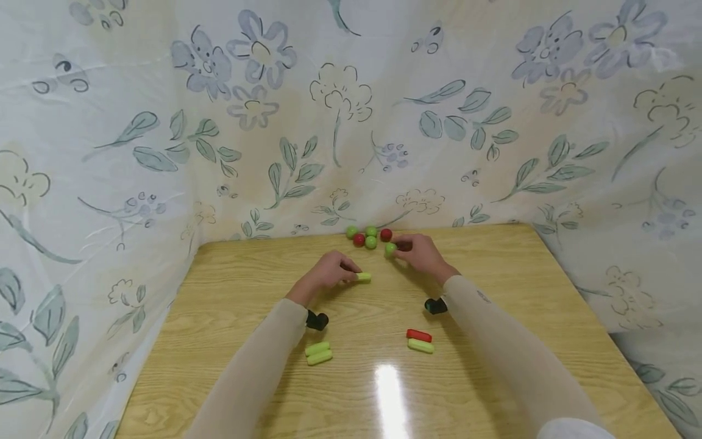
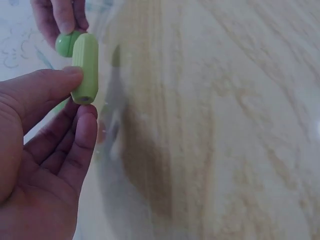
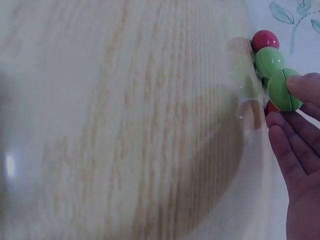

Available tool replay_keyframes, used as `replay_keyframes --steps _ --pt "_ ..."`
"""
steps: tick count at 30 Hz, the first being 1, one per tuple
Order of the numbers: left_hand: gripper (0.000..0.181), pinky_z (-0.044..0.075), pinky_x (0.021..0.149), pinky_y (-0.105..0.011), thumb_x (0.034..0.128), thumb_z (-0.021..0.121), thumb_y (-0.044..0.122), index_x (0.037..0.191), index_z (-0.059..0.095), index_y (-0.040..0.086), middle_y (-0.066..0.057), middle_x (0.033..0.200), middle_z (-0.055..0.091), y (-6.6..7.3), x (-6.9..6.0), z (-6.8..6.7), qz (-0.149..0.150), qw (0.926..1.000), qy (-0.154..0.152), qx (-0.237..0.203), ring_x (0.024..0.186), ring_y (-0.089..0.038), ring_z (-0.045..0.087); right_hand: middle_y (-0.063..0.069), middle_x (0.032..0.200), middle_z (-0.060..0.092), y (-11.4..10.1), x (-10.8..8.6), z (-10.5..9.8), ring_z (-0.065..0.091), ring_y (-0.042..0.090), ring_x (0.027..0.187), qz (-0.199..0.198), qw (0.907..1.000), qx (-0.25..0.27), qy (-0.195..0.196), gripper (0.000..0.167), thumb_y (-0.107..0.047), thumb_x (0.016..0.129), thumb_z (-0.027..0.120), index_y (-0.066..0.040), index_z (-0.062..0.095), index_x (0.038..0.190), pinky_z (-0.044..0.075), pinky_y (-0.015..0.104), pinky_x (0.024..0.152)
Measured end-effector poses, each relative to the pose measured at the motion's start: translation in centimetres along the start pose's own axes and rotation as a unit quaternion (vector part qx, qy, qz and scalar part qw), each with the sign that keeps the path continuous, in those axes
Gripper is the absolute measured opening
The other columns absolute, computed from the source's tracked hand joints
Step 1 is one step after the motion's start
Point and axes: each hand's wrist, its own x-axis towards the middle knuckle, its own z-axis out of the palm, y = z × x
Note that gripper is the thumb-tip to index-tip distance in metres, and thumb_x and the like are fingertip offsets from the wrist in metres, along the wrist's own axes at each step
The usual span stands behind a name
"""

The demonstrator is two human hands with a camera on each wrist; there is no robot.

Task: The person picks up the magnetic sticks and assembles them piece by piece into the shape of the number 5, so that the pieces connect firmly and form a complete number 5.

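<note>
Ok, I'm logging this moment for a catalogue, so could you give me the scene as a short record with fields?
surface: wood-grain table
left hand: pinches a yellow-green stick
right hand: pinches a green ball
far edge: three green balls, two red balls
near left: two yellow-green sticks side by side
near right: red stick beside another yellow-green stick
backdrop: floral cloth

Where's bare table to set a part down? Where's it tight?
Bare table: from left sleeve to left edge; from right sleeve to right edge; midfront, between the left lime sticks and the red stick. Crowded: the back edge, where five red and green balls cluster beside the green ball in the right hand; left hand and held stick nearby.
</note>
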Motion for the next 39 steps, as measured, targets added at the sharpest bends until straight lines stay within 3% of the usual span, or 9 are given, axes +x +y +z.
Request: replay_keyframes --steps 5,13,25,33,39 --pt "0.014 0.059 0.072 -0.034 0.1001 0.079 0.008 0.112 0.085 0.007 -0.001 0.100 0.078 0.4 0.3 -0.1 -0.002 0.9998 0.018 -0.011 0.085 -0.023 0.071 0.013 0.126 0.076 -0.3 -0.5 0.0 0.072 0.028 0.114 -0.014 0.9999 0.005 -0.004 0.037 -0.018 0.103 0.079 -0.002 0.073 0.136 0.057 0.046 0.101" --pt "0.015 0.057 0.071 -0.031 0.1002 0.078 0.009 0.114 0.085 0.007 -0.002 0.105 0.078 0.5 0.8 0.0 -0.002 0.9995 0.031 -0.003 0.086 -0.017 0.071 0.010 0.123 0.076 -0.6 -1.7 0.5 0.072 0.025 0.107 -0.031 0.9993 0.016 -0.013 0.032 -0.015 0.101 0.080 -0.004 0.077 0.130 0.059 0.044 0.096" --pt "0.015 0.056 0.084 -0.033 0.0997 0.079 0.011 0.112 0.086 0.010 0.000 0.109 0.079 0.7 1.5 0.4 0.010 0.9982 0.055 0.020 0.096 -0.016 0.069 0.004 0.114 0.076 -0.8 -2.7 1.1 0.070 0.021 0.101 -0.049 0.9981 0.025 -0.027 0.026 -0.010 0.097 0.084 -0.007 0.077 0.123 0.059 0.040 0.091" --pt "0.015 0.056 0.087 -0.032 0.0994 0.079 0.009 0.113 0.085 0.009 -0.001 0.109 0.080 1.0 1.8 0.9 0.013 0.9984 0.049 0.024 0.099 -0.015 0.069 0.001 0.108 0.074 -0.8 -3.0 1.5 0.069 0.019 0.098 -0.054 0.9968 0.015 -0.056 0.023 -0.012 0.096 0.085 -0.010 0.077 0.118 0.059 0.040 0.090" --pt "0.014 0.056 0.081 -0.031 0.0997 0.079 0.009 0.112 0.086 0.008 0.000 0.107 0.079 0.8 2.0 1.5 0.015 0.9989 0.040 0.020 0.093 -0.016 0.068 0.000 0.107 0.074 -0.6 -3.1 1.8 0.069 0.018 0.097 -0.063 0.9960 0.017 -0.062 0.022 -0.012 0.097 0.085 -0.010 0.077 0.118 0.058 0.039 0.088"
